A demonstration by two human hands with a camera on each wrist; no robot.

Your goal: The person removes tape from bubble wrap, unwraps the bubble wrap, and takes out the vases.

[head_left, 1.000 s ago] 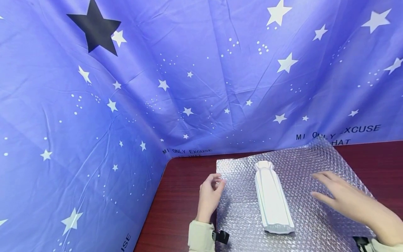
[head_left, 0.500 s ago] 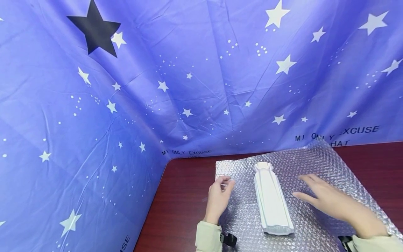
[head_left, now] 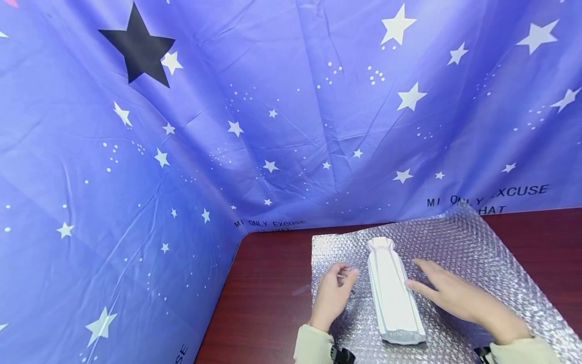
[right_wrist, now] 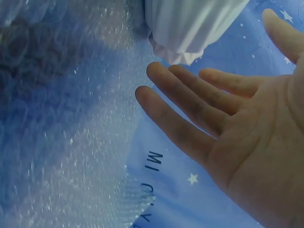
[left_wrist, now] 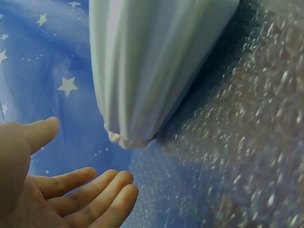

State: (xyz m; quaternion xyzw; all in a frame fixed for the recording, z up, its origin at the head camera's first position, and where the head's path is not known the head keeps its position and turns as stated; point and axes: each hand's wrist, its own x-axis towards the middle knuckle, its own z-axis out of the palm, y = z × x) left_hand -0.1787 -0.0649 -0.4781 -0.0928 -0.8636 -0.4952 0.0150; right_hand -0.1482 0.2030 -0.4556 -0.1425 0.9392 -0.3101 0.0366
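Observation:
A white fluted vase [head_left: 394, 293] lies on its side on a sheet of bubble wrap [head_left: 473, 242], its narrow scalloped neck toward the back. To its left my left hand [head_left: 333, 293] hovers with loosely bent fingers, a short gap from the vase. My right hand [head_left: 454, 290] is on the other side, fingers spread, the thumb tip right at the vase's edge in the head view. In the left wrist view the vase [left_wrist: 137, 71] is beyond my relaxed fingers. The right wrist view has the vase's neck [right_wrist: 178, 45] just past my fingertips, the palm holding nothing.
The bubble wrap covers much of the dark red table [head_left: 259, 283], with its far right corner raised against the curtain. A blue curtain [head_left: 291, 126] printed with stars and lettering hangs behind and along the left side.
Both hands have moved inward toward the vase, the left hand rightward and the right hand leftward. The vase and bubble wrap stay in place.

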